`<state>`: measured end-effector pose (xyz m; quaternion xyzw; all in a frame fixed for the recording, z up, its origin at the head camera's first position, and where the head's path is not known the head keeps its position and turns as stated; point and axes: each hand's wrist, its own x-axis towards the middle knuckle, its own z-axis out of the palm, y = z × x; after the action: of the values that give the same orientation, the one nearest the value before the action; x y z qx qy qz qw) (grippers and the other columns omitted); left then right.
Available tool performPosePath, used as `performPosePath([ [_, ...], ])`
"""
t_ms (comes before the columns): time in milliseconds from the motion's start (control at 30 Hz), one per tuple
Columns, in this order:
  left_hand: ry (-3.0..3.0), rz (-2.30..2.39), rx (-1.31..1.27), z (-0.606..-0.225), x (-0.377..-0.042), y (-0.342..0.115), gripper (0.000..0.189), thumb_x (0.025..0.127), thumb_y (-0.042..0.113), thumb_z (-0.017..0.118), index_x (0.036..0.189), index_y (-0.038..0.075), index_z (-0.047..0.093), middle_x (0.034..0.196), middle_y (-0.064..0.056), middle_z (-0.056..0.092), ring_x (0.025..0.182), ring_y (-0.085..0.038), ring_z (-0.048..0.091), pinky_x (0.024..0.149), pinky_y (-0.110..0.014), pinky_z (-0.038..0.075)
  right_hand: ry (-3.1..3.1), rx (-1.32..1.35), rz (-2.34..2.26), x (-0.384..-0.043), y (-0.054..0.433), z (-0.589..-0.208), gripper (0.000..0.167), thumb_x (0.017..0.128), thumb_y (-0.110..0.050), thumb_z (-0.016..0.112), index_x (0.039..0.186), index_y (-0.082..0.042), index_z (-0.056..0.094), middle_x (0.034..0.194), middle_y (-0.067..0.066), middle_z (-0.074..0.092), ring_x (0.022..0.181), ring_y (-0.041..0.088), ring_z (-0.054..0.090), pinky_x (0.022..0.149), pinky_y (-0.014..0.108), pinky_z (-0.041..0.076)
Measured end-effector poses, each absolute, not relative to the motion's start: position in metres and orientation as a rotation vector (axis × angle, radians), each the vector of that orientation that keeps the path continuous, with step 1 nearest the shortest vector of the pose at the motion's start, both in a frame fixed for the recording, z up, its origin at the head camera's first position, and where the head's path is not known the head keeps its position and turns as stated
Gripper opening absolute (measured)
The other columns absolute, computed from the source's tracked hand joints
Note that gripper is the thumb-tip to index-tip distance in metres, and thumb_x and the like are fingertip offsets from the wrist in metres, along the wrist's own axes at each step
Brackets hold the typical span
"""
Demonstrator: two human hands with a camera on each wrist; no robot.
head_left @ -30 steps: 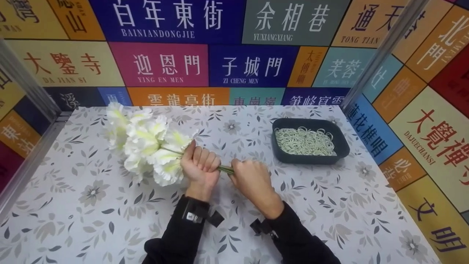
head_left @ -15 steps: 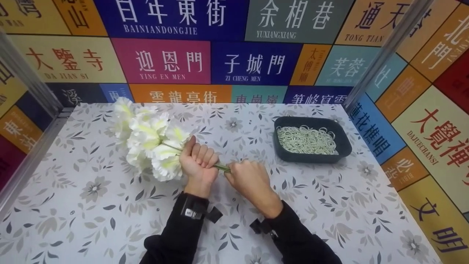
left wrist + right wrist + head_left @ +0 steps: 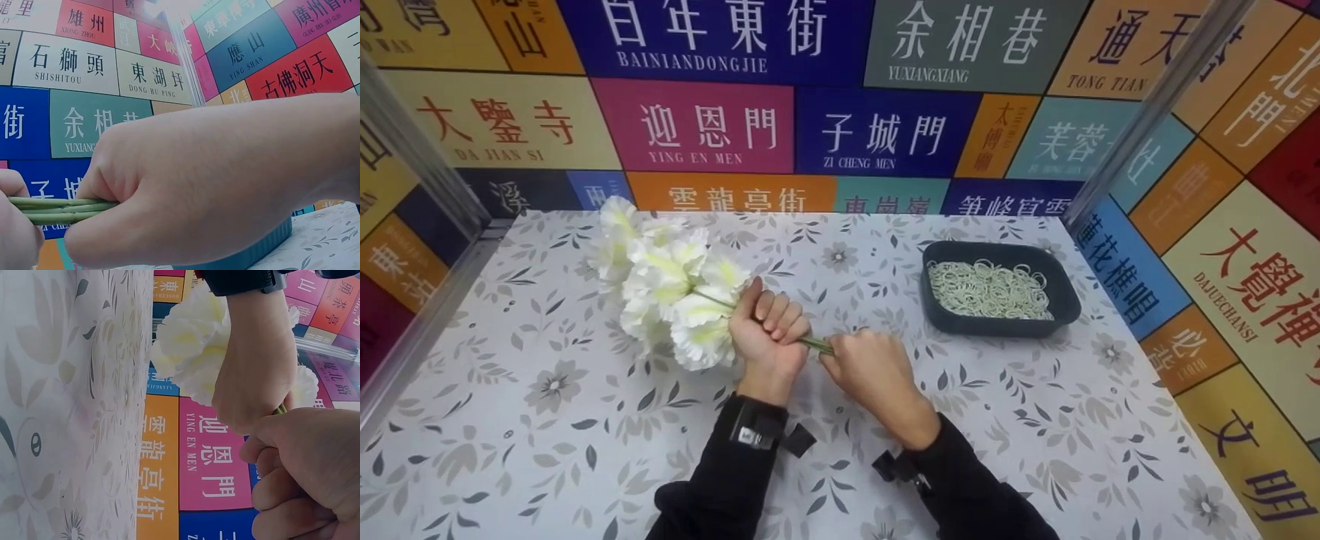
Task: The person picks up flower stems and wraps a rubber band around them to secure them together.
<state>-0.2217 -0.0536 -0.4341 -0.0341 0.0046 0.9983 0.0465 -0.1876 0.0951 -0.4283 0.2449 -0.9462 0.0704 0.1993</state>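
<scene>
So there's a bunch of white flowers [image 3: 667, 281], kinda ruffly with yellow-green middles, sitting on the left side of the scene. The heads point left, and the green stems [image 3: 62, 209] run off to the right and a little toward the near side, through both hands. Can't really tell if the lowest petals touch the counter [image 3: 585, 457] or not.

The left hand [image 3: 770, 341] has its fingers curled tight around the stems just right of the blooms, with the thumb side right up against the petals. The right hand [image 3: 874, 375] is just beside it, back of the hand facing up, fingers closed around the stems farther along. There's only a short bit of stem showing between the two, and the left wrist view shows it's several stems bundled together.

Over on the far right of the counter is a dark green tub [image 3: 990, 325], well apart from the flowers, with a pile of pale little rings [image 3: 990, 291] inside. The counter has a gray leaf-and-flower print, and behind it is a wall [image 3: 885, 131] of colorful blocks with Chinese lettering. Both arms have black sleeves [image 3: 712, 487].
</scene>
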Motion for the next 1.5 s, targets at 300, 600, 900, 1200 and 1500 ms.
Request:
performPosePath([
  [300,-0.033,3.039,-0.054,-0.433,-0.222,-0.057,0.061,0.106,0.027,0.036,0.046,0.017,0.034,0.036,0.005,0.032,0.039,-0.006,0.012,0.037,-0.02,0.011,-2.636,0.698,0.21,-0.188,0.093,-0.43,0.038,0.092,-0.026,0.067,0.059,-0.015,0.052,0.05,-0.001,0.047,0.044,0.012,0.035,0.039,0.024,0.03],
  [600,0.051,3.075,-0.052,-0.431,-0.221,-0.054,0.059,0.105,0.024,0.036,0.046,0.018,0.034,0.037,0.006,0.031,0.038,-0.006,0.012,0.037,-0.02,0.011,-2.672,0.686,0.3,-0.185,0.094,-0.429,0.036,0.093,-0.022,0.064,0.06,-0.015,0.051,0.052,-0.002,0.045,0.045,0.012,0.037,0.04,0.027,0.033],
  [900,0.075,3.163,-0.097,-0.428,-0.219,-0.054,0.058,0.105,0.022,0.039,0.047,0.018,0.035,0.037,0.006,0.031,0.036,-0.007,0.016,0.034,-0.021,0.013,-2.692,0.717,0.27,-0.187,0.112,-0.422,0.024,0.089,-0.018,0.068,0.069,-0.012,0.057,0.054,0.0,0.05,0.045,0.015,0.041,0.04,0.031,0.038],
  [1200,0.039,3.236,-0.107,-0.428,-0.22,-0.063,0.058,0.104,0.021,0.039,0.046,0.017,0.034,0.036,0.006,0.031,0.037,-0.006,0.015,0.035,-0.021,0.013,-2.773,0.686,0.265,-0.202,0.137,-0.417,0.021,0.083,-0.021,0.079,0.091,-0.012,0.062,0.063,0.002,0.06,0.051,0.019,0.052,0.046,0.034,0.044],
  [1500,-0.02,3.23,-0.058,-0.428,-0.221,-0.067,0.059,0.104,0.021,0.037,0.046,0.016,0.034,0.036,0.005,0.032,0.037,-0.007,0.014,0.036,-0.021,0.011,-2.934,0.487,0.287,-0.235,0.183,-0.402,0.039,0.095,-0.047,0.067,0.11,-0.012,0.058,0.057,-0.003,0.045,0.048,0.018,0.044,0.044,0.028,0.034],
])
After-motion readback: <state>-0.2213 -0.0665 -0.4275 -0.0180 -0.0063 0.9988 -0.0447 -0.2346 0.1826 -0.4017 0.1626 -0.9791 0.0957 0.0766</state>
